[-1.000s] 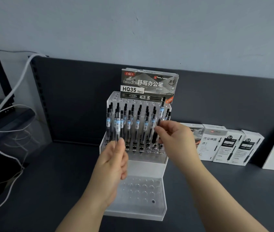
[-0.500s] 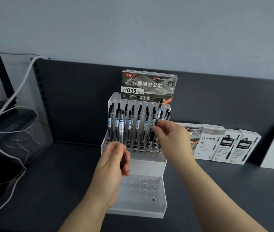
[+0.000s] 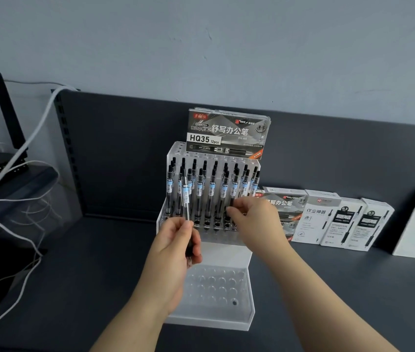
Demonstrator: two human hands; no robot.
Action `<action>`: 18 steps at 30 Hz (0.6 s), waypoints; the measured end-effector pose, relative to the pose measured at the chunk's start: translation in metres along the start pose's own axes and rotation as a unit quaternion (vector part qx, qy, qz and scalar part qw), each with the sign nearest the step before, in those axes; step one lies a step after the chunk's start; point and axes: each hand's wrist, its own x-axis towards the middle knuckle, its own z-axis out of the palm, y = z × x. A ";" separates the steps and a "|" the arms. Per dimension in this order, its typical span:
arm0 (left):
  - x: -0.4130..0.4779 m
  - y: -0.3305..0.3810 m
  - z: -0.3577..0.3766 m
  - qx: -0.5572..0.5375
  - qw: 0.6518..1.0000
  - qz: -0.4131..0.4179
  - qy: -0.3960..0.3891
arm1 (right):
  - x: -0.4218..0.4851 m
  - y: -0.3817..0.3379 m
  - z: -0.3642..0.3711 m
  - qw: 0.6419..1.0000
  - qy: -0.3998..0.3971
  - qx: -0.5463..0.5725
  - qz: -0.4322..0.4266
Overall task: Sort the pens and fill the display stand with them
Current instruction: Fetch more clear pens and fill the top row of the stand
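While the left hand (image 3: pixel 173 247) is raised in front of the display stand (image 3: pixel 226 255), its thumb and fingers are curled round the dark lower end of a loose pen (image 3: pixel 186 196), which it holds nearly upright, the blue-labelled clear barrel rising just before the left end of the front row. On the stand's raised upper tier the other pens (image 3: pixel 211 189) stand upright in rows, black caps on top. The right hand (image 3: pixel 257 219) reaches to the right end of these rows, its fingertips (image 3: pixel 234 212) pinching the lower barrel of a standing pen (image 3: pixel 234 185). Below both hands the low front tier shows its round holes. A grey pen box marked HQ35 (image 3: pixel 226 133) stands upright behind the top of the stand. Further pen boxes (image 3: pixel 328 219) lean in a row against the dark back panel to the right, on the dark counter (image 3: pixel 74 275). White cables (image 3: pixel 36 128) hang at the left.
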 end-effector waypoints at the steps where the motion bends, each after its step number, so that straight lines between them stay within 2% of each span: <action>1: 0.000 0.000 0.000 0.000 1.000 -0.003 -0.001 | 0.000 0.000 0.000 1.000 -0.001 -0.007 0.001; 8: -0.001 0.000 0.000 -0.002 1.000 -0.022 -0.009 | -0.001 -0.002 -0.002 0.997 -0.012 -0.076 0.002; 12: -0.001 0.000 0.003 0.000 0.999 -0.033 -0.009 | -0.018 -0.008 -0.009 0.998 0.047 0.050 0.005; 15: -0.001 -0.003 0.011 0.004 0.999 -0.033 -0.026 | -0.036 -0.020 -0.015 0.981 -0.019 0.194 0.015; 18: -0.002 -0.007 0.023 0.035 0.997 -0.025 -0.065 | -0.045 -0.025 -0.018 0.963 -0.087 0.252 0.033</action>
